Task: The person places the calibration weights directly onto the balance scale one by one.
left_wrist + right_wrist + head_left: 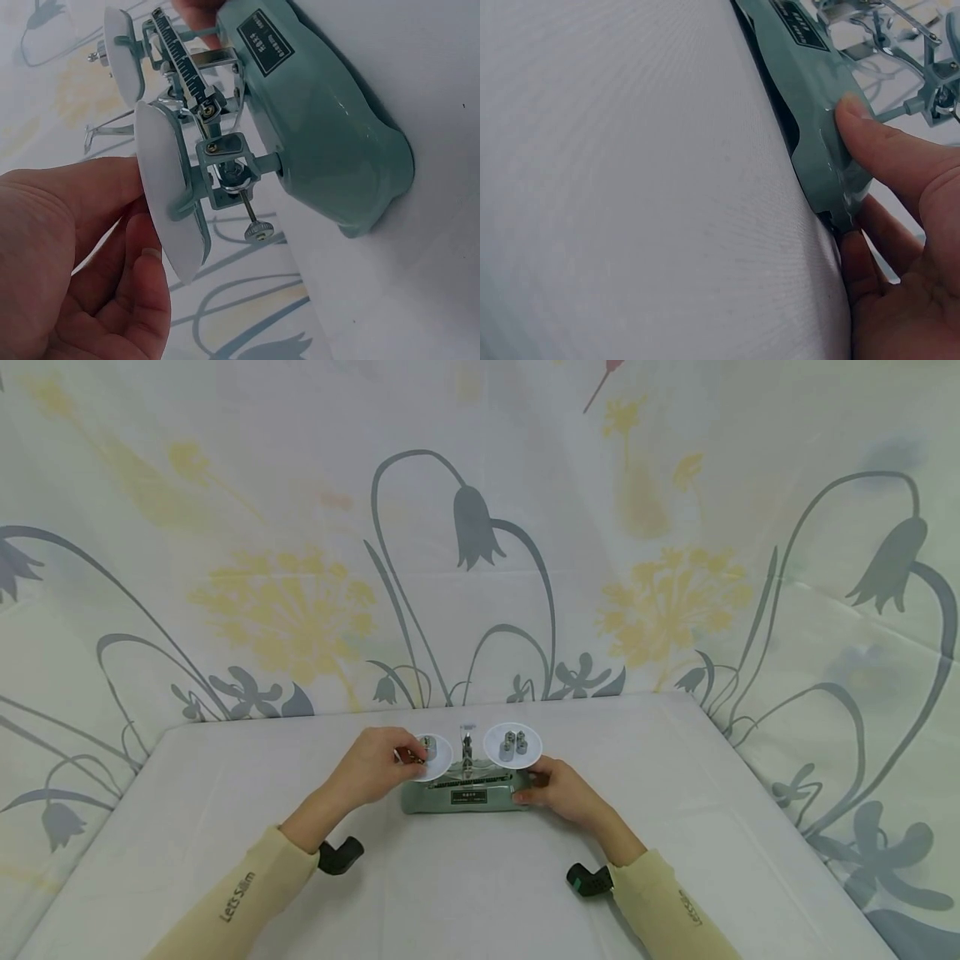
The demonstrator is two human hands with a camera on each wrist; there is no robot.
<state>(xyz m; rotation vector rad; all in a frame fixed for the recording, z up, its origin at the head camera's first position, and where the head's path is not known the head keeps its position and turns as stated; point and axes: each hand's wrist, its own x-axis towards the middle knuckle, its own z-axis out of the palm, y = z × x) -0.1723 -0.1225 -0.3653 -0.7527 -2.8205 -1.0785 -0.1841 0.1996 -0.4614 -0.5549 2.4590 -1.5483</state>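
A green balance scale [450, 802] with two white pans stands on the table. My left hand [372, 766] is at the left pan [442, 766], its thumb and index finger pinching what looks like a small metal weight [421, 762] just over the pan. Another metal weight [430, 744] stands on that pan. In the left wrist view, the pan [161, 191] hides the fingertips of the left hand [82, 247]. My right hand [566, 792] grips the right end of the scale's base, thumb on its front [821, 142] and fingers behind. Several metal weights [510, 745] sit on the right pan [533, 752].
A white cloth covers the table [465, 893]. Behind it hangs a flower-patterned curtain [420, 568]. A round adjusting knob [259, 230] sticks out from the scale's beam, near the left hand. Black wrist cameras [341, 857] jut inward from both sleeves.
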